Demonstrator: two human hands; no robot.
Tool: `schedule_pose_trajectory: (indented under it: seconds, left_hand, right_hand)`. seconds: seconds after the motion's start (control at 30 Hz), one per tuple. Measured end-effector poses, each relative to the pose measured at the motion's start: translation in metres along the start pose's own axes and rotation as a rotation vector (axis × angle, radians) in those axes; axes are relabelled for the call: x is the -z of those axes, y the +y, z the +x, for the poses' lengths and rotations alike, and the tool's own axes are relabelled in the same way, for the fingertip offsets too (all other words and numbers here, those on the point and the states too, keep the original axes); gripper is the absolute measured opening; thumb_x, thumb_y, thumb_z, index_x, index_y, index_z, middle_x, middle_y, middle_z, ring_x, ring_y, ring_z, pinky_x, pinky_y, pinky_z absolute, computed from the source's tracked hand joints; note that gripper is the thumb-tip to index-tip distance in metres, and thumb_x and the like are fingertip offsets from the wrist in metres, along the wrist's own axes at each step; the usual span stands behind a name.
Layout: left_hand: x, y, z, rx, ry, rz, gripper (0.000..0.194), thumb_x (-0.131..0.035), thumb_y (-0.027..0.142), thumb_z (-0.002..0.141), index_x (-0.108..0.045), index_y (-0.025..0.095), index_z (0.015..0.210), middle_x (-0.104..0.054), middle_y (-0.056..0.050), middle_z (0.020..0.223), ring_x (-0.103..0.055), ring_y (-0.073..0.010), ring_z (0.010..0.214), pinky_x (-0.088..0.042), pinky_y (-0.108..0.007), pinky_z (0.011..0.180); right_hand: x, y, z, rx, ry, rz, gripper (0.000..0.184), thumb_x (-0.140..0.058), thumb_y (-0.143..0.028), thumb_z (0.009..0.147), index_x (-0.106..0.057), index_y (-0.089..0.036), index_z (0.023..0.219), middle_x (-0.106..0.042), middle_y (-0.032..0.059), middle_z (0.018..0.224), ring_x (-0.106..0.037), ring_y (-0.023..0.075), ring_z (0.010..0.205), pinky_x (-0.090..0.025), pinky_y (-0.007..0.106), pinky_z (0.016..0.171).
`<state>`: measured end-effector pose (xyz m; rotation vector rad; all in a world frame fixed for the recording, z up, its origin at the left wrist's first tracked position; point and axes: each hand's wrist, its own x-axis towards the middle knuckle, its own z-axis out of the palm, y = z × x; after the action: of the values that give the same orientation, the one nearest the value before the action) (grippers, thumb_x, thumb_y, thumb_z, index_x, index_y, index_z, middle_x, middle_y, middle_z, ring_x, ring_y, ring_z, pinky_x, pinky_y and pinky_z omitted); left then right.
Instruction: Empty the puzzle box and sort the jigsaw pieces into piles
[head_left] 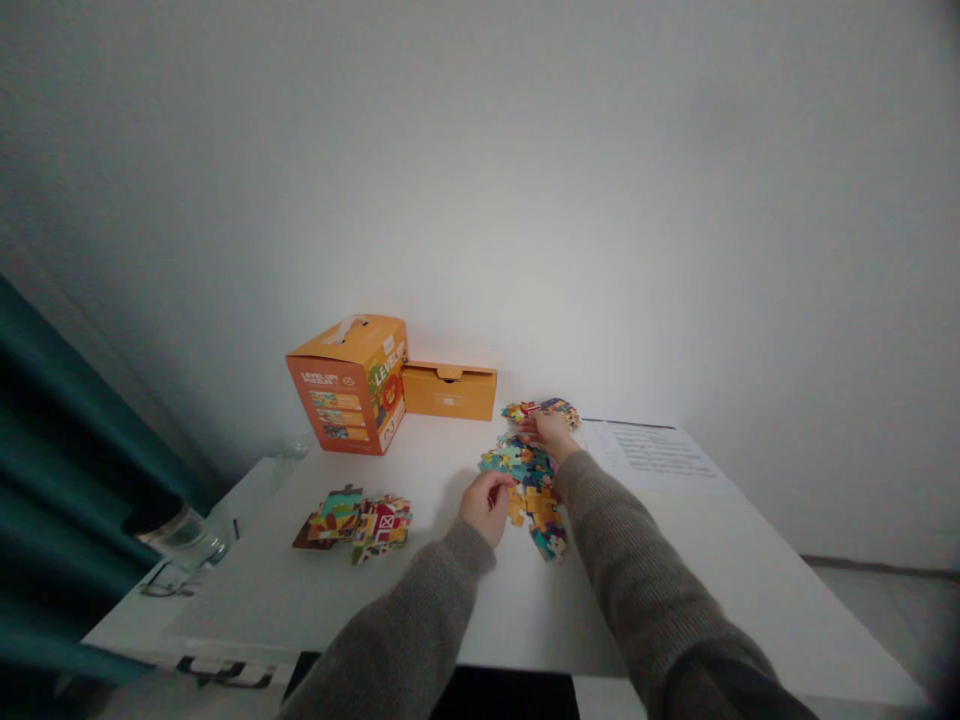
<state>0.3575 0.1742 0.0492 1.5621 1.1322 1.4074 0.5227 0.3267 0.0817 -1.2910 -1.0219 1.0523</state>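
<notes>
Jigsaw puzzle pieces lie face up in a strip in front of me: a teal and dark cluster (pixel 514 458), orange pieces (pixel 541 505) below it, and a dark colourful piece (pixel 550 542) nearest me. My left hand (pixel 486 505) is at the strip's left side, fingers curled in a pinch by the orange pieces; whatever they may hold is hidden. Farther off, my right hand (pixel 551 435) stretches its fingers over the gap between the teal cluster and a back pile of pieces (pixel 561 408). Its fingertips are small and partly merge with the pieces.
An orange puzzle box (pixel 341 395) and a lower yellow-orange box (pixel 450 392) stand against the wall. More puzzle pieces (pixel 382 525) are heaped at left. A printed sheet (pixel 652 455) lies at right. A glass jar (pixel 187 535) and glasses (pixel 169 580) are near the left edge.
</notes>
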Motion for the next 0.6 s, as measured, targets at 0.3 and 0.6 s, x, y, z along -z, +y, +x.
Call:
schedule_pose_trajectory:
  seconds: [0.3,0.6]
  left_hand:
    - [0.0,0.003,0.0,0.025,-0.007,-0.039,0.012,-0.056,0.016,0.081,-0.068,0.017,0.08,-0.062,-0.001,0.069,-0.05,-0.0119,0.06,-0.038,-0.022,0.058]
    - [0.002,0.005,0.0,0.02,-0.005,-0.039,0.011,-0.058,0.019,0.078,-0.069,0.017,0.08,-0.064,-0.002,0.071,-0.053,-0.0132,0.062,-0.039,-0.022,0.059]
  right_hand:
    - [-0.001,-0.007,0.007,-0.034,-0.007,-0.163,0.015,-0.054,-0.024,0.087,-0.062,-0.014,0.095,-0.072,0.0115,0.082,-0.066,0.0168,0.06,-0.047,0.023,0.043]
    - [0.029,-0.015,-0.046,0.401,-0.409,-0.779,0.017,-0.061,-0.012,0.08,-0.072,-0.018,0.091,-0.071,0.0057,0.085,-0.062,0.0175,0.081,-0.047,0.028,0.081]
